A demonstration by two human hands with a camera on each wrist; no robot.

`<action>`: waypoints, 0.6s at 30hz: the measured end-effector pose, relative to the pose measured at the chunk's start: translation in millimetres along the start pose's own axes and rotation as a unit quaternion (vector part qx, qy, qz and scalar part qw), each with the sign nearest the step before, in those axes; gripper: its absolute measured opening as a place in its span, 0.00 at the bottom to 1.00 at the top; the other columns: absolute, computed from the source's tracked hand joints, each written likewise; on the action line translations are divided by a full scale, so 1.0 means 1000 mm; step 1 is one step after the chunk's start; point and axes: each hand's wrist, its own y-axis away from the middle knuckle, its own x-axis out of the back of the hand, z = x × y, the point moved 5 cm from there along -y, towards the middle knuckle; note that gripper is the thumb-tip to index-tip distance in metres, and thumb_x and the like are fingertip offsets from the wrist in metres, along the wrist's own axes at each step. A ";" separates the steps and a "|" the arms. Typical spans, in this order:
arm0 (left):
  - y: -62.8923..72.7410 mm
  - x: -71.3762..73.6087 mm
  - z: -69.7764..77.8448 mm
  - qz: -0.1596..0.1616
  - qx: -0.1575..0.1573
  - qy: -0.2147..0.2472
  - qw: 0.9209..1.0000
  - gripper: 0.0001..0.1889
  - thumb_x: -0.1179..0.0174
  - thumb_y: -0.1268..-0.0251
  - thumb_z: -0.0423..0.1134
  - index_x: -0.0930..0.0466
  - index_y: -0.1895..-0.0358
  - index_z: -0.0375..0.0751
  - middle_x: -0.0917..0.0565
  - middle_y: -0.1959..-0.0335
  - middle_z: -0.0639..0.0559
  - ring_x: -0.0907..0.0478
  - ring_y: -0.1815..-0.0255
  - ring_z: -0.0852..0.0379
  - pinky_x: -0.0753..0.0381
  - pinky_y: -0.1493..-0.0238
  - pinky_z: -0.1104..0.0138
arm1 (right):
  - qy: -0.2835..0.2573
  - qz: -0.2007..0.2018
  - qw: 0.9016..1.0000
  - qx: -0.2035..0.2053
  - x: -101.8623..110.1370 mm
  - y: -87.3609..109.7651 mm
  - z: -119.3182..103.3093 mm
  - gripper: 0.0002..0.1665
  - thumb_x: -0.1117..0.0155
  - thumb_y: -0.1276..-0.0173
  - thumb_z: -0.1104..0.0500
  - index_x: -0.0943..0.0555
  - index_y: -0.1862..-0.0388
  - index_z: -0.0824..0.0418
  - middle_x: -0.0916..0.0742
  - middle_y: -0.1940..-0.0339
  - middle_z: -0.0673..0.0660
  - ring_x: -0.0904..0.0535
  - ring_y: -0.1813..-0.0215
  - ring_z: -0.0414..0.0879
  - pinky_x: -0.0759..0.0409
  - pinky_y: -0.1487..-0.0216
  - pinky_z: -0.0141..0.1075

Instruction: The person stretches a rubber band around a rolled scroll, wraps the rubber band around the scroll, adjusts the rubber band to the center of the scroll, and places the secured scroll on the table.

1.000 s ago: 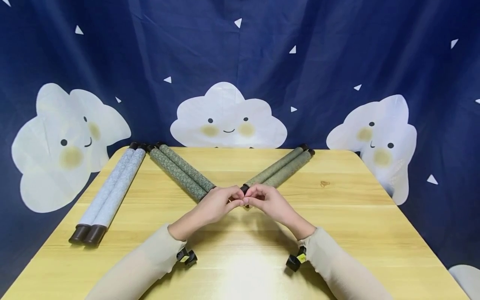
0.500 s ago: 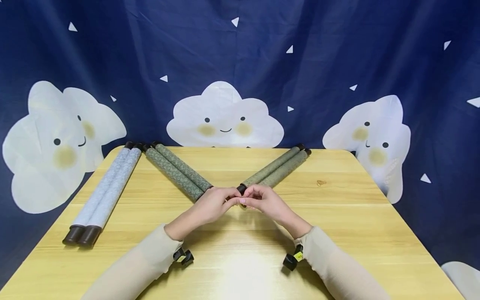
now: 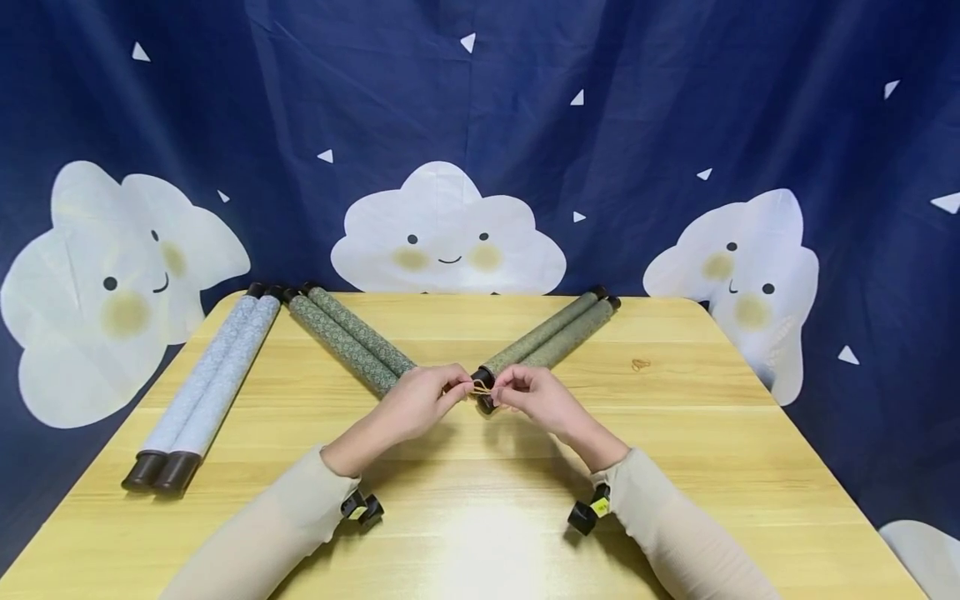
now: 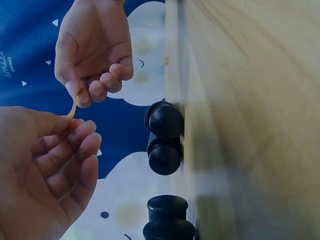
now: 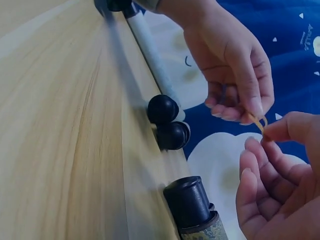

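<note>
Nearest you, your sleeves (image 3: 266, 525) come in over the bare near part of the table (image 3: 712, 442), and a camera (image 3: 588, 510) sits at each wrist, on the inner side of the cuff. Out to the left of your left hand (image 3: 415, 402), two pale blue rolls (image 3: 216, 392) lie side by side, their dark near caps closer to you than your fingers are.

Your two hands are slightly apart, thumb sides facing. Your left hand pinches one end of a thin tan band (image 3: 481, 387) between thumb and forefinger; your right hand (image 3: 543, 402) pinches the other end the same way, its other fingers loosely curled. The band spans the gap between your fingertips as a narrow loop, above the table and apart from the rolls' caps.

Just beyond your fingertips are the dark near caps of two olive rolls (image 3: 543, 337), which touch along their length and slant away behind your right hand. Two dark green rolls (image 3: 348, 342) slant away behind your left hand, which hides their near ends in the head view. Farther out, to the right of your right hand, a few loose tan loops (image 3: 641, 364) lie on the table; their number is too small to tell. Past the table's far edge hangs a blue curtain (image 3: 420, 100) with smiling white clouds (image 3: 447, 229).
</note>
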 end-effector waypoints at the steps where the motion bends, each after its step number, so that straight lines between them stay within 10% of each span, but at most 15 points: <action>1: 0.000 0.002 0.000 0.008 0.000 -0.001 1.000 0.09 0.45 0.26 0.45 0.16 0.59 0.48 0.21 0.75 0.61 0.38 0.85 0.64 0.34 0.82 0.70 | -0.005 -0.006 1.000 0.004 -0.001 0.000 0.000 0.06 0.40 0.30 0.65 0.19 0.60 0.68 0.16 0.67 0.55 0.20 0.62 0.53 0.18 0.56 0.46; 18: 0.001 0.011 0.004 0.053 -0.002 0.001 0.999 0.07 0.45 0.26 0.40 0.18 0.58 0.45 0.23 0.74 0.62 0.34 0.81 0.64 0.32 0.80 0.70 | -0.031 -0.023 0.998 0.042 -0.004 0.001 -0.007 0.05 0.41 0.30 0.66 0.23 0.62 0.69 0.17 0.69 0.56 0.22 0.63 0.61 0.18 0.60 0.44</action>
